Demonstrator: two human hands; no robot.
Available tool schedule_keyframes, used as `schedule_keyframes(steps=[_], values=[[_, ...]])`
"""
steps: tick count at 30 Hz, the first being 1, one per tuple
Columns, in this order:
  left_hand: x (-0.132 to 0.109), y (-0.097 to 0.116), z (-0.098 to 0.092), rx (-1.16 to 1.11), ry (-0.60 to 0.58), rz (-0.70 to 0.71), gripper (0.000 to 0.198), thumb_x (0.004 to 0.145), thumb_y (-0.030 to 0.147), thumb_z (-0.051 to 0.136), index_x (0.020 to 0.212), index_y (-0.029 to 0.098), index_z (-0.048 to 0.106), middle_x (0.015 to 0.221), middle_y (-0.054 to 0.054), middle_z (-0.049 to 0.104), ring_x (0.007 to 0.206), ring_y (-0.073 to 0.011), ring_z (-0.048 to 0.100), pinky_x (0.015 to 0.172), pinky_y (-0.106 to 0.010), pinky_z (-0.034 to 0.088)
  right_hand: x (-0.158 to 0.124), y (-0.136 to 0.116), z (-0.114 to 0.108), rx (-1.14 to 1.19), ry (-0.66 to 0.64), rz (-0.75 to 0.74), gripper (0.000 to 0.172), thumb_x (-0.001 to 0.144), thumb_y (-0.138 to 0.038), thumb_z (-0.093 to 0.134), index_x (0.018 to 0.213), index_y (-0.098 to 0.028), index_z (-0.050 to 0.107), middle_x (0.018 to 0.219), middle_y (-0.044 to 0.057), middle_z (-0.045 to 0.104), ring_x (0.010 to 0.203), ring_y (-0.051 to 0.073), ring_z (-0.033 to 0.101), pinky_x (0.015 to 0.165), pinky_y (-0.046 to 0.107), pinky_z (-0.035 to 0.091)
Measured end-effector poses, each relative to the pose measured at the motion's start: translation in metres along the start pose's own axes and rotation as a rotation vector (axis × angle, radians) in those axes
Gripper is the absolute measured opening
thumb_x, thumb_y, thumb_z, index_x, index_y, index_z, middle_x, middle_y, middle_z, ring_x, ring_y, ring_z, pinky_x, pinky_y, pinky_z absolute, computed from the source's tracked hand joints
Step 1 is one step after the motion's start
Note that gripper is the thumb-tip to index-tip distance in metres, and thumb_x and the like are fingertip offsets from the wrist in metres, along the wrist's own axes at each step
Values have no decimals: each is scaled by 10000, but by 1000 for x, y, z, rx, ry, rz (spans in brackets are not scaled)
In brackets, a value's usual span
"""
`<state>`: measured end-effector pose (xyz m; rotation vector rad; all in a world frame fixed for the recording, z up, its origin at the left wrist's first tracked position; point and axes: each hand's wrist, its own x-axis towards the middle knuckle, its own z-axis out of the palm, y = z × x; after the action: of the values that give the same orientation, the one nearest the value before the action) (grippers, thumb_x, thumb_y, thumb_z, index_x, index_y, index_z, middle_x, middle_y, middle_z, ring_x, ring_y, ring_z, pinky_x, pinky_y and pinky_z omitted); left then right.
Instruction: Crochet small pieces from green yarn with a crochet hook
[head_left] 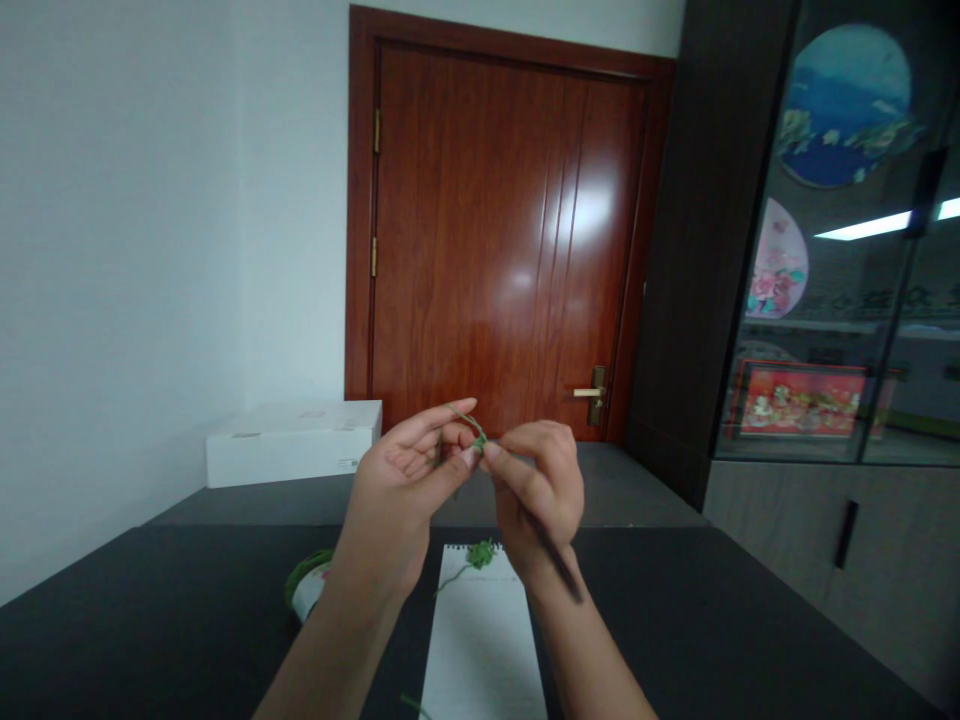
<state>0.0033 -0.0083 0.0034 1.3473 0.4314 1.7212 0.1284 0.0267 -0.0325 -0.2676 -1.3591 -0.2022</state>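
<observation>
My left hand (412,465) pinches a small bit of green yarn (480,441) between thumb and finger, with a strand running up over the raised index finger. Close against it, my right hand (541,480) is closed round a crochet hook (556,560); its dark handle sticks out below the palm along the wrist. The hook's tip is hidden at the stitches, where the right fingertips meet the yarn. Below the hands, a small green crocheted piece (481,554) with a loose tail lies on a spiral notepad (484,640).
Partly behind my left forearm sits a skein of green yarn (307,580) with a white label. A white box (292,440) stands at the back left of the dark table (187,620). Beyond are a brown door (480,230) and, at right, a glass-fronted cabinet (810,500).
</observation>
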Motion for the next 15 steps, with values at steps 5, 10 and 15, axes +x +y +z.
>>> schedule_keyframes(steps=[5, 10, 15], values=[[4, -4, -6, -238, -195, -286, 418, 700, 98, 812, 1114, 128, 762, 920, -73, 727, 850, -157, 671, 819, -272, 517, -8, 7, 8, 112, 121, -25, 140, 891, -198, 681, 911, -337, 695, 778, -16, 683, 737, 197, 642, 751, 418, 496], [11, -8, -16, -266, -218, -322, 379, 708, 83, 800, 1081, 139, 767, 988, -114, 763, 938, -218, 707, 870, -331, 508, -5, 5, 22, 580, 230, 408, 129, 956, -363, 605, 890, -257, 572, 728, -14, 617, 669, 170, 616, 649, 333, 509], [14, -11, -20, -265, -226, -316, 270, 693, 95, 811, 958, 142, 795, 874, -86, 760, 878, -211, 712, 895, -352, 513, 0, 3, 20, 863, 177, 651, 198, 951, -392, 592, 835, -240, 540, 648, -42, 561, 570, 137, 540, 615, 306, 498]])
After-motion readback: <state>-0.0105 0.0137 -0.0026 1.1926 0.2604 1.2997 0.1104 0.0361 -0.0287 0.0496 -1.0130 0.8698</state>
